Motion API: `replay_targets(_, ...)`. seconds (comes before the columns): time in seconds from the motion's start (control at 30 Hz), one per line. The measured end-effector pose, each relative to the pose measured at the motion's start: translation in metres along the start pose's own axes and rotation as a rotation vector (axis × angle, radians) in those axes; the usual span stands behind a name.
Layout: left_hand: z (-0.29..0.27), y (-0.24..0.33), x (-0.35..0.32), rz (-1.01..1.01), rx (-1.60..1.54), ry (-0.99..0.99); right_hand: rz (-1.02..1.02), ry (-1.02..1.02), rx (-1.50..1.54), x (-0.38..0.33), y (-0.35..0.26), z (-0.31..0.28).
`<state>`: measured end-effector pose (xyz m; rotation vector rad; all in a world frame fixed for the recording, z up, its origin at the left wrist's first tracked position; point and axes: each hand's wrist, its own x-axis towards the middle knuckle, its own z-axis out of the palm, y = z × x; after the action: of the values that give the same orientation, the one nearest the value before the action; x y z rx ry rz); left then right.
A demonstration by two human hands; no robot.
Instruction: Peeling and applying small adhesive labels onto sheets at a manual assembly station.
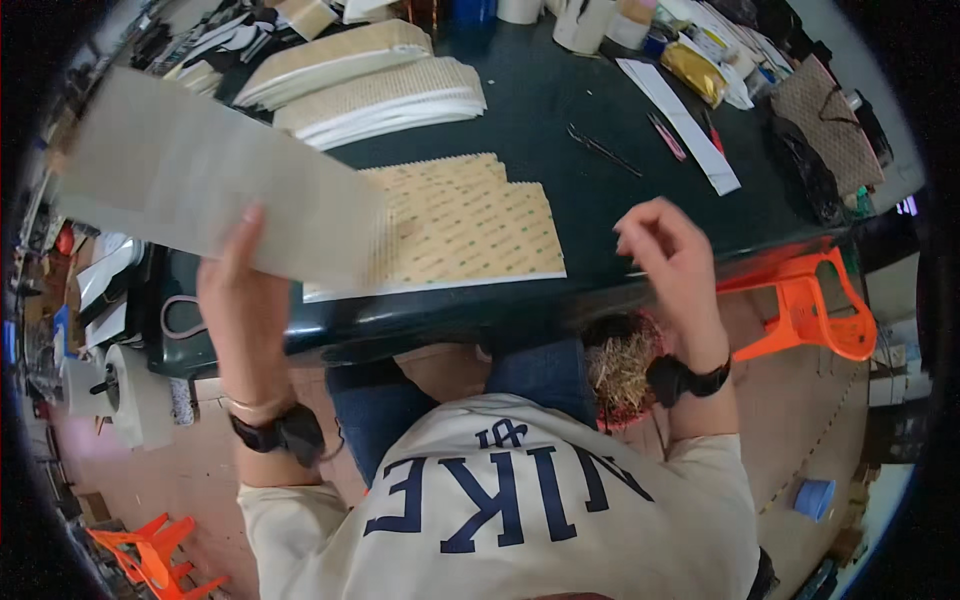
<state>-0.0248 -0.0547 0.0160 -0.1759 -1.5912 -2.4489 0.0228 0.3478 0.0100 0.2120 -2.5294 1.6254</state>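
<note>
My left hand (240, 290) grips a long pale grey sheet (200, 180), thumb on top and fingers underneath. The sheet is tilted up over the table's left side and blurred by motion. Its right end overlaps flat yellowish sheets with small green marks (480, 225), which lie at the table's near edge with a white edge showing under them. To the right of these sheets, my right hand (668, 240) hovers by the table edge. Its fingers are loosely curled and apart, and no object shows in them.
Two fanned stacks of strips (390, 105) lie farther back on the dark green table (530, 120). Tweezers (603, 150), a pink cutter (666, 137) and a white strip (680, 125) rest at right. An orange stool (815, 310) stands beside the table, and a bin (622, 370) below.
</note>
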Motion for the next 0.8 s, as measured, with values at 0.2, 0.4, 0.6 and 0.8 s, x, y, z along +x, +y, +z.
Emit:
replay_targets(0.2, -0.013, 0.016, 0.101, 0.707, 1.289, -0.046, -0.344, 0.211, -0.628, 0.073, 0.063, -0.045)
replay_targets(0.4, 0.012, -0.07, 0.161, 0.555, 1.944, -0.315, 0.018, 0.219, -0.468, 0.094, 0.103, -0.059)
replay_targets(0.6, 0.017, -0.077, 0.206, 0.176, 1.785, -0.649, -0.062, 0.208, -0.408, 0.093, 0.099, -0.054)
replay_targets(0.8, 0.022, -0.061, 0.181, 0.579, 1.818, -0.512, -0.014, 0.254, -0.515, 0.099, 0.105, -0.052)
